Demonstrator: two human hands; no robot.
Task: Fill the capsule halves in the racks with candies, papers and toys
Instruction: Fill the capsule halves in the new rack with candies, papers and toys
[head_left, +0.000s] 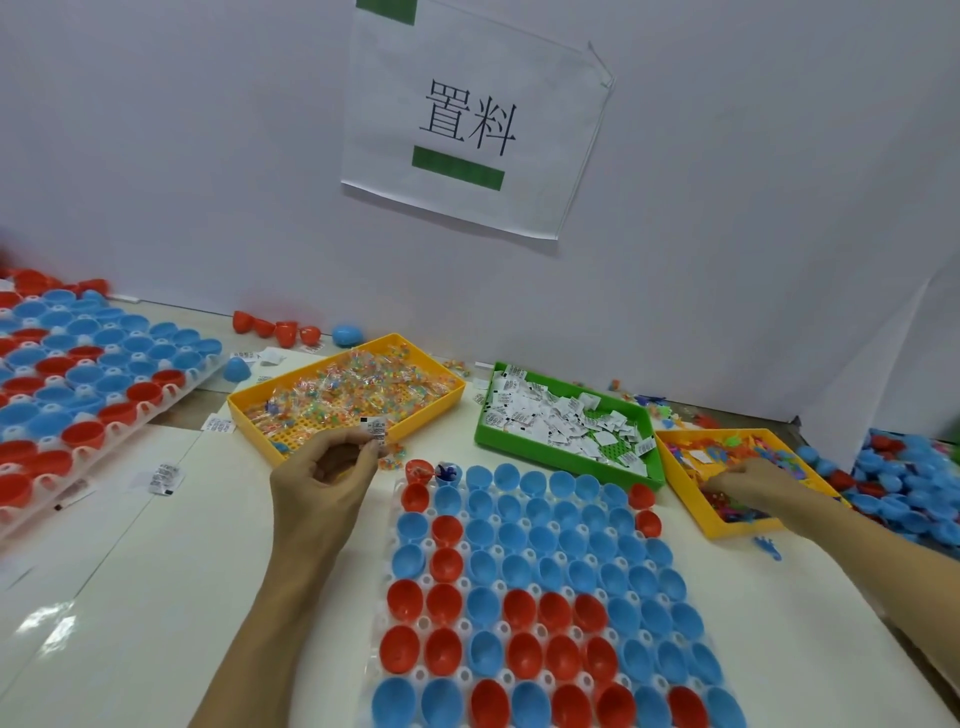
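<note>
A white rack (410, 613) of red and blue capsule halves lies in front of me. Its two far-left halves (434, 472) hold items; the others look empty. My left hand (324, 475) hovers just left of the rack's far corner, pinching a folded paper (375, 430) and a candy packet (390, 460). My right hand (756, 486) reaches into the yellow toy tray (727, 527), fingers curled among the small toys; I cannot see whether it holds one. A yellow candy tray (249, 408) and a green paper tray (485, 439) stand behind the rack.
A second rack (171, 400) of capsule halves lies at the left. Loose capsule halves (275, 327) sit along the wall, and a heap of them (904, 483) is at the far right. Stray papers (166, 478) lie on the white table.
</note>
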